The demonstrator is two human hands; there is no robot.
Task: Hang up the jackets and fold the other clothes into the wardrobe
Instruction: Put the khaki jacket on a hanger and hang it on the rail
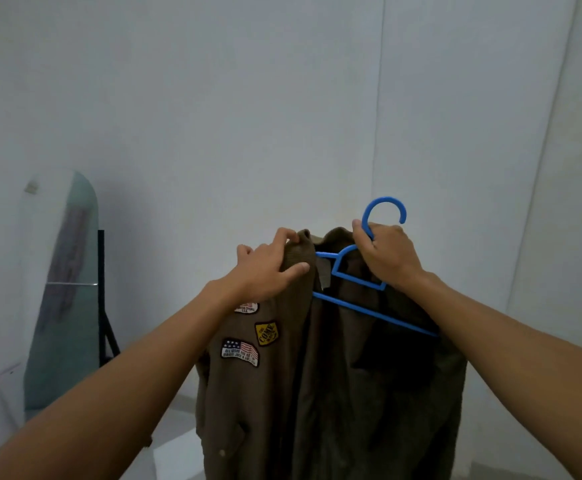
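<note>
An olive-brown jacket (282, 393) with sewn patches on its front hangs in the air before me, draped over a blue plastic hanger (359, 289). My right hand (386, 254) is closed around the hanger's neck, just under its hook. My left hand (269, 268) pinches the jacket's ribbed collar on the left side, over the hanger's left arm. The hanger's right arm shows inside the open jacket. No wardrobe rail is in view.
A plain pale wall (248, 98) fills the background, with vertical panel seams at the right. At the left, a rounded glass sheet (64, 289) and a black frame (104, 306) lean against the wall. Pale floor shows below.
</note>
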